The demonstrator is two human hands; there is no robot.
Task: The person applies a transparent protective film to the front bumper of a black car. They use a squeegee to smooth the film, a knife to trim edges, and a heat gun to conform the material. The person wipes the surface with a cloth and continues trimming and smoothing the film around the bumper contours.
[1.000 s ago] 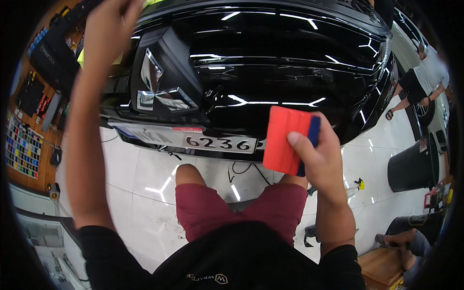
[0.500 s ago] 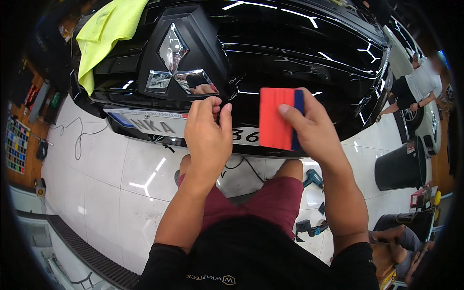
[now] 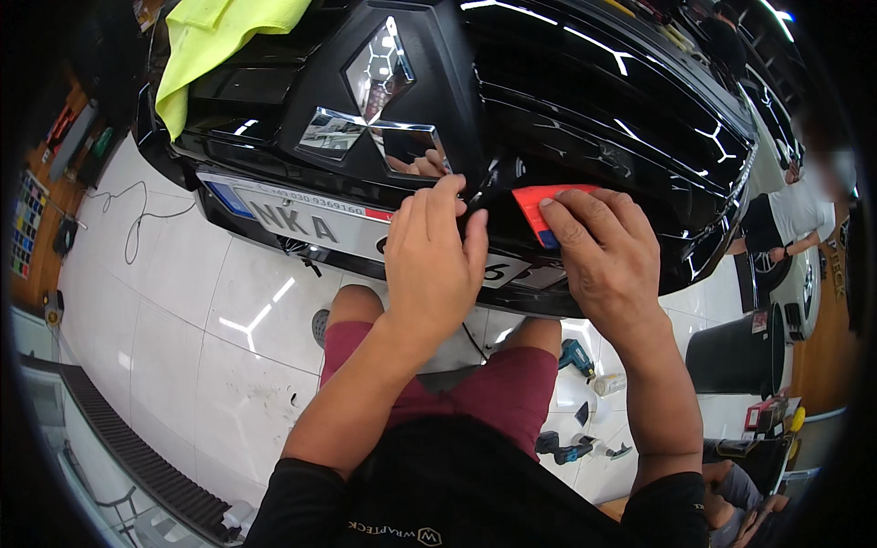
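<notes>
My right hand (image 3: 610, 256): clamped on squeegee (image 3: 530, 203) | my left hand (image 3: 427, 265): thumb, fingers apart | advisable: even edge pressure on panel (image 3: 566, 142)

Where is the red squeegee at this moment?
In the head view, the red squeegee is right of centre, held in the right hand, in front of the black car and above the right end of the number plate.

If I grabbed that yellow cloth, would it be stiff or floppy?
Probably floppy: the yellow cloth drapes over the black car's front, drooping at its lower end. It looks thin, so it's likely light. It probably won't roll, being spread out.
</notes>
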